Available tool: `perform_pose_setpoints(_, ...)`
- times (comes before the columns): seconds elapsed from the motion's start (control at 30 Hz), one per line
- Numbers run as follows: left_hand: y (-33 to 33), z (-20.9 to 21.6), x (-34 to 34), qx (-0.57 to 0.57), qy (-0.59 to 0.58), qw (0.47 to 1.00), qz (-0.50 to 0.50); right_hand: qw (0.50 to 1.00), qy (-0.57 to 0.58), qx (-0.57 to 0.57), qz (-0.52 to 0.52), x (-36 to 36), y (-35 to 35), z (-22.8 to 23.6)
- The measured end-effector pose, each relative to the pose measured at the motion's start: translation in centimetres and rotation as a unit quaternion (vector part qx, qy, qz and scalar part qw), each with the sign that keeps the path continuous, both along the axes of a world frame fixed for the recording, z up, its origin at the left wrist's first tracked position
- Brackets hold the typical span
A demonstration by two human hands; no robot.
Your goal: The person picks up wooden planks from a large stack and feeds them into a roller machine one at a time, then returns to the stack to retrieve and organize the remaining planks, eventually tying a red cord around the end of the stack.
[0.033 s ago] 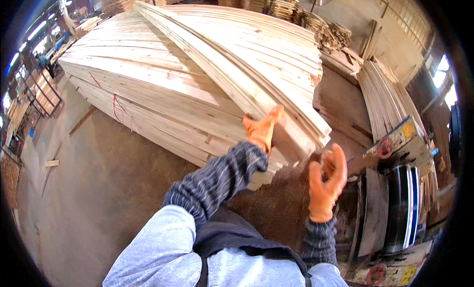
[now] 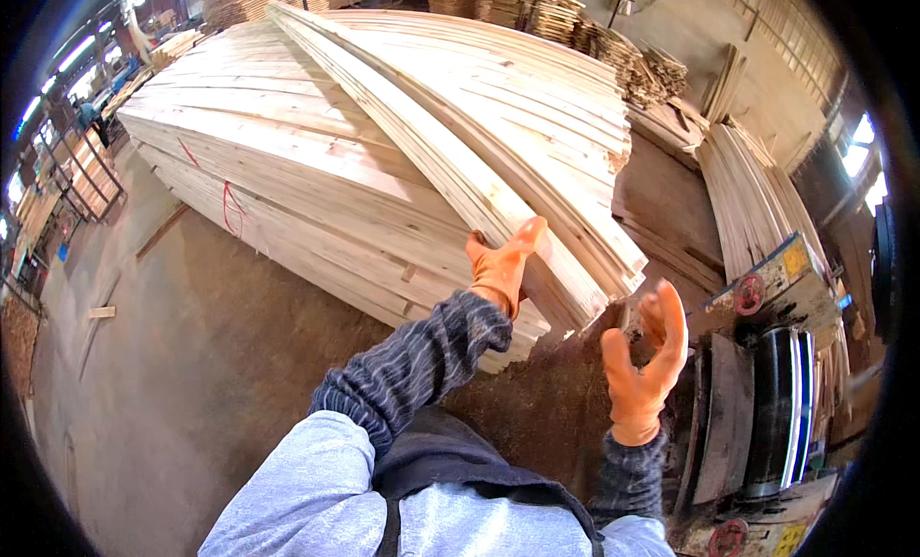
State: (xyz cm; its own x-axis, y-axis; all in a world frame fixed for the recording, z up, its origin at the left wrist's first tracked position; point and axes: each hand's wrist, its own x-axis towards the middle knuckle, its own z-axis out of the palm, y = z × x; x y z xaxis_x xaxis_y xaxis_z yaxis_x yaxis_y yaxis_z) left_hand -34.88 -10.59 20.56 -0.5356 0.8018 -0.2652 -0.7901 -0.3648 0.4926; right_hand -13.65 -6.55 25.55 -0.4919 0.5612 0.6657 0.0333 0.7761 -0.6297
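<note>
The boards [image 2: 450,178] are smooth-looking wood, the gloves [image 2: 502,271] matt, the oversleeves [image 2: 412,370] ribbed cloth, the dark cylinder [image 2: 767,404] glossy.

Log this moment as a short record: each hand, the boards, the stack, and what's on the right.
Left hand: orange-gloved left hand at the left edge of long pale wooden boards, near their end
Right hand: orange-gloved right hand open, beyond that end, apart from them
Boards: slantwise atop the large pale lumber stack
Stack side: thin red cord
Right: glossy black curved machine part
</note>
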Motion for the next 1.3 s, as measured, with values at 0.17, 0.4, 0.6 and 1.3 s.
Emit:
perform_pose_setpoints(0.17, -3.4, 2.5, 1.1, -0.157, 0.084, 0.984, 0.028, 0.979, -0.168, 0.105, 0.048, -3.3, -0.9, -0.9)
perform_pose_setpoints(0.4, -4.4, -1.1, -1.8, -0.159, 0.174, 0.968, 0.083, 0.994, -0.093, 0.044, 0.025, -4.8, 0.8, -3.7)
perform_pose_setpoints(0.6, -2.6, -1.8, -1.4, -0.089, 0.097, 0.982, 0.138, 0.99, -0.113, 0.066, 0.05, -4.7, 1.2, -1.6)
perform_pose_setpoints(1.3, -8.4, -4.6, 4.1, 0.108, 0.088, 0.985, -0.097, 0.84, -0.341, -0.295, 0.304, -24.7, 0.0, 3.7)
